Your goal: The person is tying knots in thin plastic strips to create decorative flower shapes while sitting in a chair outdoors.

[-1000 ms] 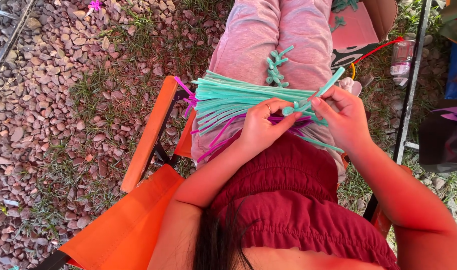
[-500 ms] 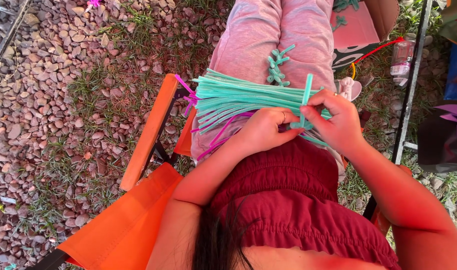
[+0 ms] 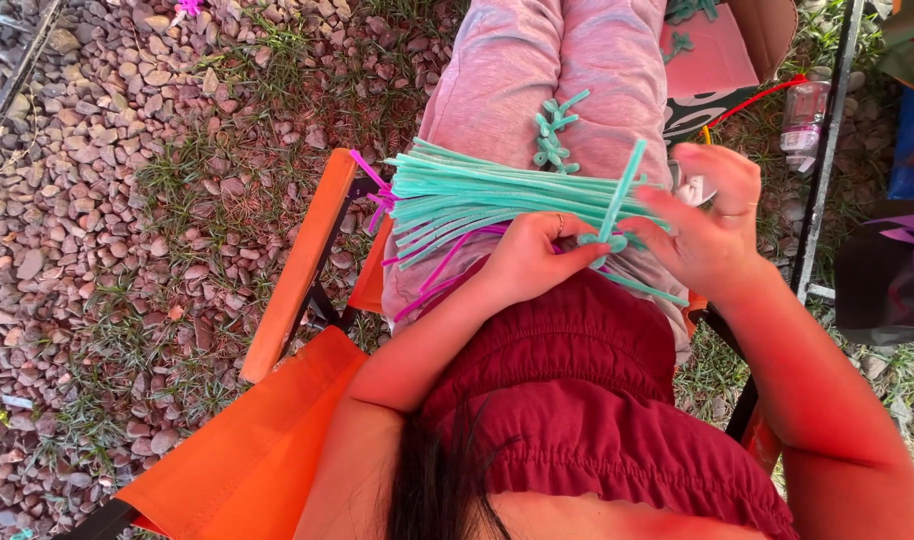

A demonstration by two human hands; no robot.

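Both hands, left [image 3: 527, 262] and right [image 3: 712, 235], pinch a teal pipe cleaner [image 3: 620, 195] over a teal bundle [image 3: 467, 195].

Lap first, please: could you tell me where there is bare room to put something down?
The thighs beyond the teal stems are bare, save a small twisted piece. Nearer, the stems, left hand and right hand crowd the lap.

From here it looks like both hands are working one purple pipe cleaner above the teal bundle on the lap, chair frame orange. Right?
Not quite: the pipe cleaner being worked is teal, not purple, as the head view shows. Left hand and right hand both hold it above the teal bundle on the lap; the chair frame is orange.
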